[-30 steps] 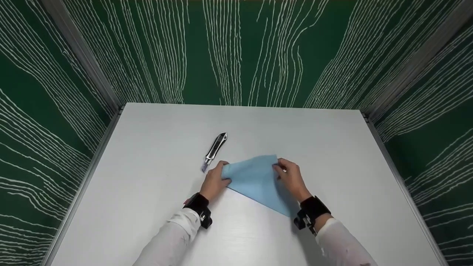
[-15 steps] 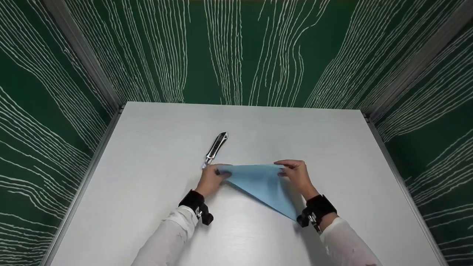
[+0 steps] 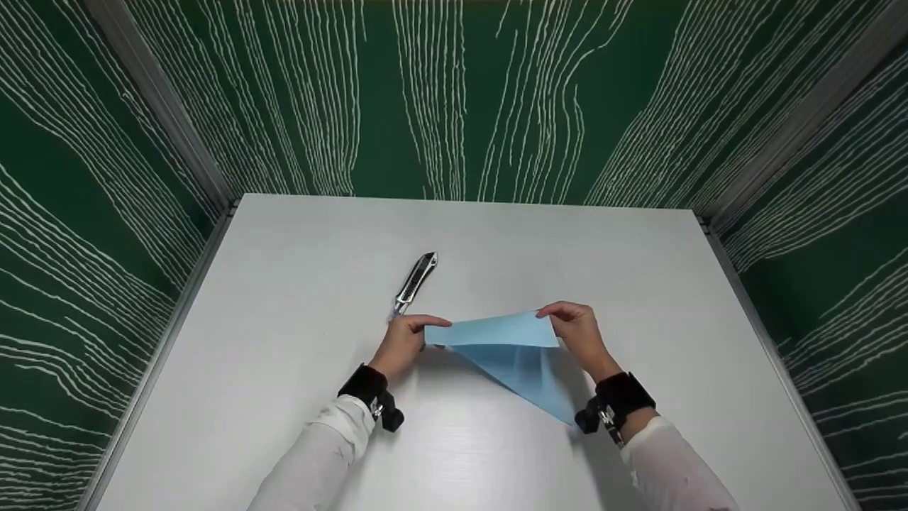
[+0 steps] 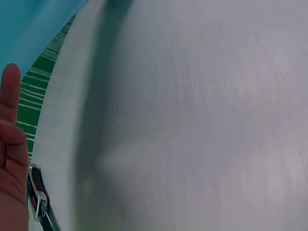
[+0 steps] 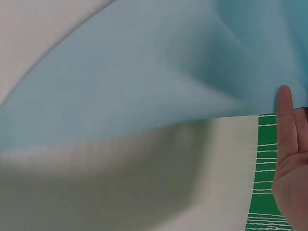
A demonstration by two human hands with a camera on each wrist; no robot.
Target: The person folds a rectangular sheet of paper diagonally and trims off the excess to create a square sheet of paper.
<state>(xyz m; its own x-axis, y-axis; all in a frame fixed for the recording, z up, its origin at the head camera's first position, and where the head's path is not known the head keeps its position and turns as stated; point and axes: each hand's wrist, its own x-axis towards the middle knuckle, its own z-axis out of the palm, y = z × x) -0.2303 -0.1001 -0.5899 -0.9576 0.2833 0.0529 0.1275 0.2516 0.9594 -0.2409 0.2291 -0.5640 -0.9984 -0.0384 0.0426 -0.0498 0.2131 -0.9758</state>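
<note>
A light blue sheet of paper is stretched between both hands, its top strip folded over toward the person and a pointed lower part hanging down to the right. My left hand pinches its left end, thumb on the front. At the upper right corner my right hand pinches it between thumb and fingers. Beyond the left hand lies a utility knife, its blade end partly hidden by that hand. In the right wrist view the paper fills the upper part, with the right hand's fingers against it.
The white table carries the knife and reaches back to green walls with white wavy lines. Grey metal frame posts stand at the corners. Each wrist wears a black strap with a small camera.
The upper edge of the paper has turned over toward the person, showing a lighter folded strip. The right hand has shifted right and the left hand slightly left. The knife stays put.
</note>
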